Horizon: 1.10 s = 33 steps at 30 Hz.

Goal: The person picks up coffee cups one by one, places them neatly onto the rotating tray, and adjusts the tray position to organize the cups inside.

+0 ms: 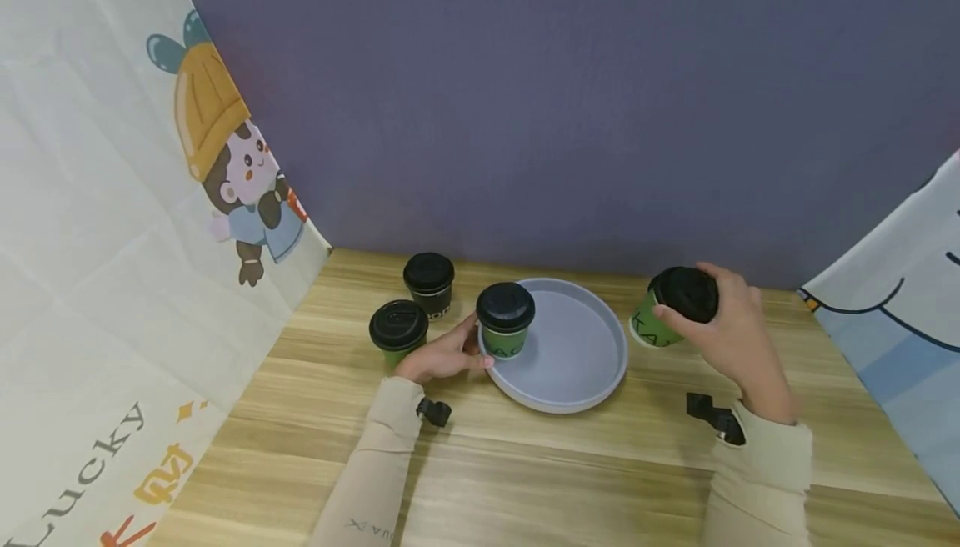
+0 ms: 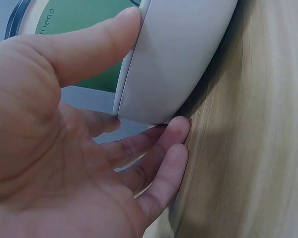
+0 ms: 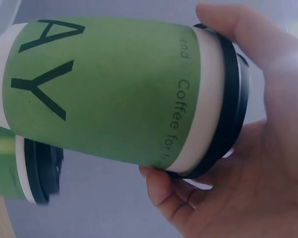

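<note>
My right hand point(image 1: 738, 338) grips a green paper coffee cup point(image 1: 651, 323) around its black lid, to the right of the tray. The right wrist view shows this cup point(image 3: 104, 94) lying sideways across the picture, thumb and fingers about the lid point(image 3: 231, 104). My left hand point(image 1: 444, 355) holds the left rim of a round grey tray point(image 1: 577, 338). In the left wrist view the thumb lies on the tray's rim point(image 2: 164, 64) and the fingertips are at its outer wall. Another green lidded cup point(image 1: 505, 340) stands upright on the tray's left side.
Left of the tray stand a black lidded cup point(image 1: 431, 297) and a green lidded cup point(image 1: 397, 330), the latter partly behind my left hand. A dark panel point(image 1: 570, 113) rises behind the wooden table point(image 1: 525, 480). Printed cloths hang on both sides.
</note>
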Each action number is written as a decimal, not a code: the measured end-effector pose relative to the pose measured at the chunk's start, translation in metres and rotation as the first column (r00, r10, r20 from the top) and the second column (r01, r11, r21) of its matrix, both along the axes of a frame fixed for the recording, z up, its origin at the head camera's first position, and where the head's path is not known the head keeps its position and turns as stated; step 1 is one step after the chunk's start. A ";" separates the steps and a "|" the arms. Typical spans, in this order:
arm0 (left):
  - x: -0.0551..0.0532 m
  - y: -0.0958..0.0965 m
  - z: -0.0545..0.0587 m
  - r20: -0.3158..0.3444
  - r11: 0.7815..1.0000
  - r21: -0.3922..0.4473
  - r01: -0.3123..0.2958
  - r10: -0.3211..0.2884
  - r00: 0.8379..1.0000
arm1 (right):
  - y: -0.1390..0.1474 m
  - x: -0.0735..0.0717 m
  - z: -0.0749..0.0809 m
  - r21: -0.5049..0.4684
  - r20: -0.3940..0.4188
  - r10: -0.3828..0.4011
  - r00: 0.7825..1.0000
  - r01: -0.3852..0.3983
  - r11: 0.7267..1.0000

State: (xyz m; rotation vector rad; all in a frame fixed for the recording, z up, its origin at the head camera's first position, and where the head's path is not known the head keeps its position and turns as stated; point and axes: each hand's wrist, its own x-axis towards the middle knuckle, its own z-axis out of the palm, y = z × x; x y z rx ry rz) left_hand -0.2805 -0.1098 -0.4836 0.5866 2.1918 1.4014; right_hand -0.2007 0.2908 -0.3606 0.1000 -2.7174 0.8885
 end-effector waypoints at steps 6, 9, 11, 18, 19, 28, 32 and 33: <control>0.001 0.000 -0.001 -0.002 1.000 -0.001 0.005 -0.005 1.000 | -0.021 -0.007 -0.002 0.039 0.030 0.092 0.995 -0.093 0.995; 0.000 0.000 -0.001 -0.012 1.000 0.004 0.023 -0.023 1.000 | -0.030 -0.010 -0.005 0.055 0.038 0.130 0.991 -0.132 0.990; -0.001 0.000 -0.001 -0.019 1.000 0.002 0.030 -0.030 0.999 | -0.036 -0.012 -0.006 0.059 0.056 0.149 0.987 -0.152 0.987; 0.001 -0.001 0.001 -0.009 1.000 -0.014 0.026 -0.026 1.000 | -0.053 -0.015 -0.012 0.092 0.093 0.207 0.974 -0.215 0.972; 0.001 -0.001 0.002 -0.007 1.000 -0.017 0.022 -0.022 1.000 | -0.055 -0.016 -0.013 0.099 0.091 0.214 0.973 -0.223 0.970; 0.000 0.000 -0.001 -0.020 1.000 -0.019 0.021 -0.021 1.000 | -0.068 -0.020 -0.022 0.117 0.112 0.283 0.953 -0.295 0.948; 0.000 0.000 -0.001 -0.002 1.000 -0.009 0.022 -0.022 1.000 | -0.076 -0.021 -0.025 0.120 0.135 0.303 0.943 -0.320 0.940; 0.000 0.000 -0.001 0.000 1.000 -0.003 0.025 -0.025 1.000 | -0.077 -0.021 -0.026 0.119 0.141 0.309 0.940 -0.326 0.938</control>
